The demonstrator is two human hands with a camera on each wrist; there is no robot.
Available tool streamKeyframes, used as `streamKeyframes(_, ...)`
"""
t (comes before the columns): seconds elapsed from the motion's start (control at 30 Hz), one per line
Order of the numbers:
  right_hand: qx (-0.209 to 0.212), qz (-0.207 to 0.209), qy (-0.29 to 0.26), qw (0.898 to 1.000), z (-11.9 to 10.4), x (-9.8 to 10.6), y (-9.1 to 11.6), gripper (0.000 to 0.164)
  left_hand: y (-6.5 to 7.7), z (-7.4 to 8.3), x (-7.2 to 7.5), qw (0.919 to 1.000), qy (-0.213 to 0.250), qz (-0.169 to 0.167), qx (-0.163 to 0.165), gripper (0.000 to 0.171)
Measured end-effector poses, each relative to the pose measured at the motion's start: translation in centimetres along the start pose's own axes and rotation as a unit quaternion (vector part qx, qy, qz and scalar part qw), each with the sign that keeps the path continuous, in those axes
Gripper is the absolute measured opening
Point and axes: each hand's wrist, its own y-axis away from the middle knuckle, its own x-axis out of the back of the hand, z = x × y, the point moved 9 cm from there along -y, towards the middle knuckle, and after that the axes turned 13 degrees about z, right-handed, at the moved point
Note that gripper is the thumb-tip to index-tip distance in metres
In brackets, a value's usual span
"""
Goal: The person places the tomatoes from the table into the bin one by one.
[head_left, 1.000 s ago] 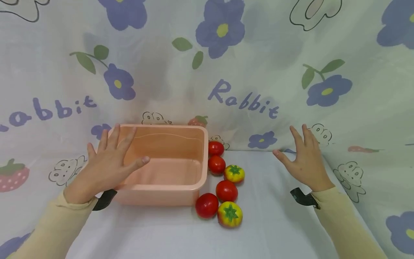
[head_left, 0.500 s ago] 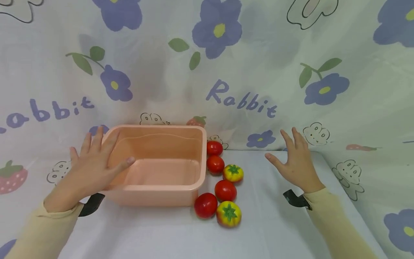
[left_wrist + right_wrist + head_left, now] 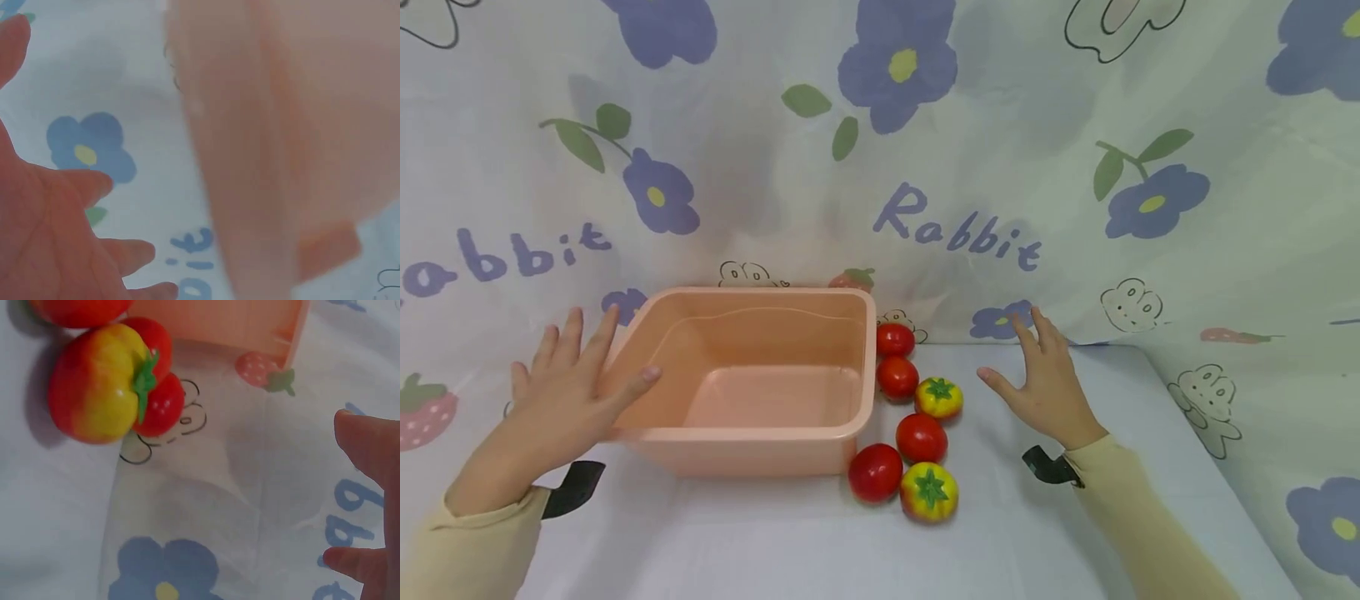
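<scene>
In the head view my left hand (image 3: 559, 398) hovers with spread fingers at the left end of a pink plastic tub (image 3: 741, 454), its thumb overlapping the rim. Nothing is in that hand. My right hand (image 3: 1051, 392), also holding nothing, is raised with fingers apart to the right of a row of tomatoes. Nearest to it is a yellow-and-red tomato (image 3: 938, 398) with a green star-shaped top. A similar yellow tomato (image 3: 929, 492) lies at the front, and several red tomatoes, one of them a red tomato (image 3: 921, 438), lie between and behind. The tub's visible floor is bare.
A white cloth (image 3: 760, 542) covers the table. Behind it hangs a curtain (image 3: 760, 192) printed with flowers, rabbits and lettering. The tub's right wall stands close beside the tomatoes. In the left wrist view the blurred tub wall (image 3: 244, 156) fills much of the frame.
My left hand has moved left, from over the tub to its left end. My right hand has come left toward the tomatoes. The tub and tomatoes stay in place as the view shifts slightly.
</scene>
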Motion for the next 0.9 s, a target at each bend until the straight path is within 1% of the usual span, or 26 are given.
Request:
streamKeyframes(0.1, 0.007, -0.006, -0.005, 1.000, -0.5, -1.2, 0.3, 0.087, 0.4, -0.9, -0.2, 0.9999, 0.009, -0.002, 0.009, 0.091)
streamKeyframes(0.23, 0.010, -0.013, -0.018, 1.000, -1.1, -2.9, 0.5, 0.085, 0.8, -2.0, -0.6, 0.9995, 0.024, 0.013, 0.014, 0.089)
streamKeyframes(0.33, 0.001, -0.022, -0.037, 0.999, -1.4, -4.2, 0.8, 0.084, 1.1, -2.6, -0.8, 0.9978, 0.058, 0.031, 0.015, 0.085)
streamKeyframes(0.43, -0.015, -0.035, -0.069, 0.997, -1.7, -5.4, 1.0, 0.082, 1.5, -3.2, -0.8, 0.9933, 0.098, 0.048, 0.039, 0.083)
streamKeyframes(0.5, -0.026, -0.049, -0.092, 0.994, -1.7, -6.2, 1.2, 0.083, 2.0, -3.7, -1.0, 0.9883, 0.123, 0.060, 0.068, 0.082)
streamKeyframes(0.6, -0.046, -0.070, -0.114, 0.990, -1.7, -7.5, 1.5, 0.083, 2.7, -4.3, -1.5, 0.9779, 0.154, 0.076, 0.119, 0.082)
streamKeyframes(0.73, -0.082, -0.097, -0.122, 0.984, -1.4, -9.1, 2.1, 0.083, 3.8, -4.9, -2.3, 0.9589, 0.202, 0.105, 0.170, 0.079)
streamKeyframes(0.83, -0.114, -0.116, -0.125, 0.979, -1.0, -10.3, 2.6, 0.084, 4.5, -5.4, -2.7, 0.9456, 0.220, 0.131, 0.200, 0.074)
streamKeyframes(0.9, -0.128, -0.127, -0.128, 0.975, -0.8, -11.0, 2.9, 0.084, 4.8, -5.6, -3.0, 0.9379, 0.230, 0.141, 0.219, 0.073)
